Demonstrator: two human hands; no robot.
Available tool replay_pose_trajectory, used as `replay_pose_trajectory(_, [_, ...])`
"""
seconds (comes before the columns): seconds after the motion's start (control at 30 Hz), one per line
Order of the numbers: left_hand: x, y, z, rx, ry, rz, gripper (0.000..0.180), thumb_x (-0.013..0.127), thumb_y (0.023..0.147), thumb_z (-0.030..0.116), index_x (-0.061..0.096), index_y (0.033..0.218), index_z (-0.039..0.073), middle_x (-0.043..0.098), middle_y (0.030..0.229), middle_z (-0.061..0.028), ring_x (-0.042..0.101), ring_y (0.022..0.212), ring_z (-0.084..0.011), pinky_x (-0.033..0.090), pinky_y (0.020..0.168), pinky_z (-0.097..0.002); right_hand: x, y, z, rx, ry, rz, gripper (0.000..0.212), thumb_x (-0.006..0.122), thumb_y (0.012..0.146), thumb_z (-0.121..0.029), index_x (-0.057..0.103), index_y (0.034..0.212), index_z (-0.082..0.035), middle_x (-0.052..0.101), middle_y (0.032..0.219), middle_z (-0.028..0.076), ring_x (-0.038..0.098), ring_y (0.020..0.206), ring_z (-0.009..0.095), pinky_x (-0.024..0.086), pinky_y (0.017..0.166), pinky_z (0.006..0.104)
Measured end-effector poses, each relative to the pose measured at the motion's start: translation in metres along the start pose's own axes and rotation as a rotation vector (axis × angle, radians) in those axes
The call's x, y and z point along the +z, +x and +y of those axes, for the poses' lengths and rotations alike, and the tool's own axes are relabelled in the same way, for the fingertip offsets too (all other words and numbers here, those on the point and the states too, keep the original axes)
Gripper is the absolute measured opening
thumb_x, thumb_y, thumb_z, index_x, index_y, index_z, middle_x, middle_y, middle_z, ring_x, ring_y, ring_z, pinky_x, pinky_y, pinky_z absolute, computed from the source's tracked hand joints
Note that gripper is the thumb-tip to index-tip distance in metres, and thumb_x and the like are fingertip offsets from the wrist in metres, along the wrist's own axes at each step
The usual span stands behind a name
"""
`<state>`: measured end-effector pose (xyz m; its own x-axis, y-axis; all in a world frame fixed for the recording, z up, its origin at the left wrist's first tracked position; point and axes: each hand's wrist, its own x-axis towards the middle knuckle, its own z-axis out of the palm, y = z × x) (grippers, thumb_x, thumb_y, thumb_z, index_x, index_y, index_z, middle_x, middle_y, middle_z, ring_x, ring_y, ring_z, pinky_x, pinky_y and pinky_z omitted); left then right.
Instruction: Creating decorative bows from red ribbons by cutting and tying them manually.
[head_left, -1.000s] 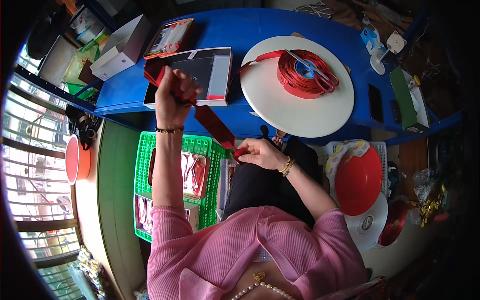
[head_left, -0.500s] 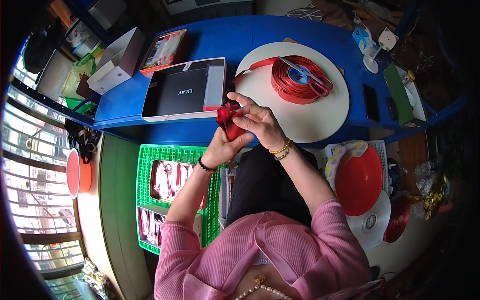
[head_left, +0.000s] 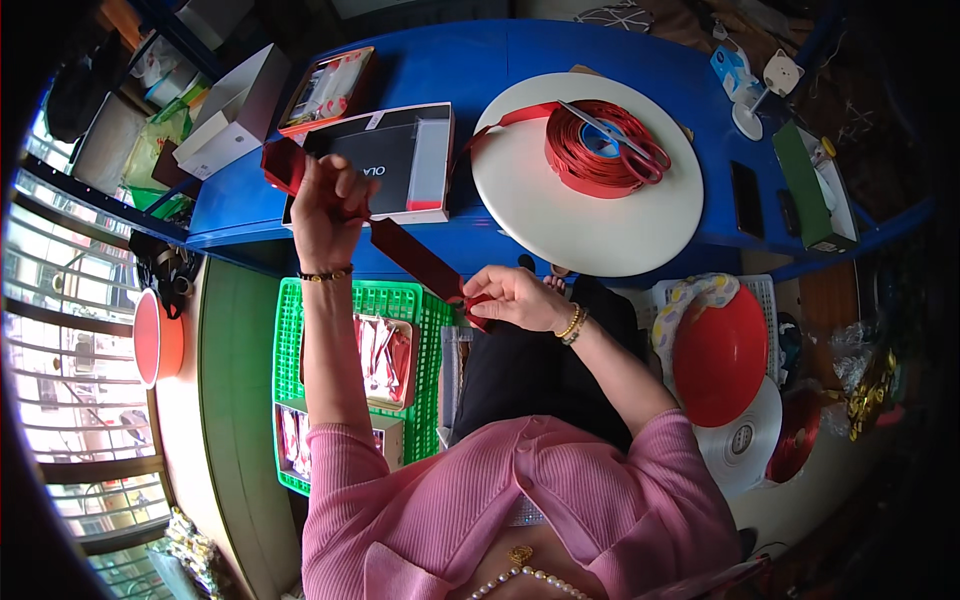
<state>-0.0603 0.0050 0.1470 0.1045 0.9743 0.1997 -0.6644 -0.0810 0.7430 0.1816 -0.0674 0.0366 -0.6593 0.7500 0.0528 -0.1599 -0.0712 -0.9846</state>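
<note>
A length of red ribbon [head_left: 412,256] stretches between my two hands in front of the blue table. My left hand [head_left: 330,200], raised at the left, is closed round it, with a wide red loop sticking out past the fingers. Lower and to the right, over my lap, my right hand [head_left: 515,298] pinches the ribbon, and a short red piece shows under the fingers. A roll of red ribbon [head_left: 575,165] lies on a white round board [head_left: 600,240], its loose end trailing left. Scissors [head_left: 625,140] rest across the roll.
A flat black-and-white box [head_left: 430,165] lies behind my left hand. Below it stands a green basket [head_left: 432,340] with boxes of small red-and-white packets [head_left: 380,355]. At the right are a phone [head_left: 745,200], a green box [head_left: 800,180] and a red bowl [head_left: 720,350].
My hands were together over a red folded ribbon bundle; now they are apart. The left has moved up and left, the right down, and the ribbon is drawn out between them.
</note>
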Motion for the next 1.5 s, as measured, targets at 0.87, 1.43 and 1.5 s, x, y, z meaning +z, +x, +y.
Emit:
replay_pose_trajectory(0.87, [0.055,-0.075,-0.099,-0.347,0.517,-0.194,0.014,0.053,0.092,0.019,0.053,0.095,0.005,0.055,0.079,0.0001,0.050,0.068,-0.0067,0.041,0.059,-0.0207,-0.006,0.023,-0.042,-0.330,0.252,0.419,0.015,0.065,0.080,-0.011,0.066,0.092,-0.001,0.041,0.135,0.007,0.050,0.107,0.016,0.041,0.088,0.0309])
replay_pose_trajectory(1.43, [0.034,-0.067,-0.102,-0.405,0.111,0.030,0.028,0.044,0.095,0.032,0.051,0.086,0.007,0.050,0.067,-0.0014,0.044,0.056,-0.0111,0.043,0.069,-0.0306,0.006,-0.068,-0.054,-0.075,0.335,0.169,0.051,0.059,0.085,-0.010,0.035,0.128,0.002,0.060,0.091,0.013,0.058,0.068,0.014,0.048,0.066,0.0242])
replay_pose_trajectory(1.5, [0.037,-0.075,-0.106,-0.554,0.220,-0.033,0.036,0.048,0.091,0.041,0.051,0.098,0.005,0.054,0.077,-0.0011,0.047,0.060,-0.0106,0.043,0.070,-0.0292,-0.005,-0.063,-0.065,-0.141,0.312,0.205,0.038,0.052,0.091,-0.020,0.044,0.122,0.001,0.061,0.089,0.010,0.058,0.066,0.013,0.047,0.062,0.0227])
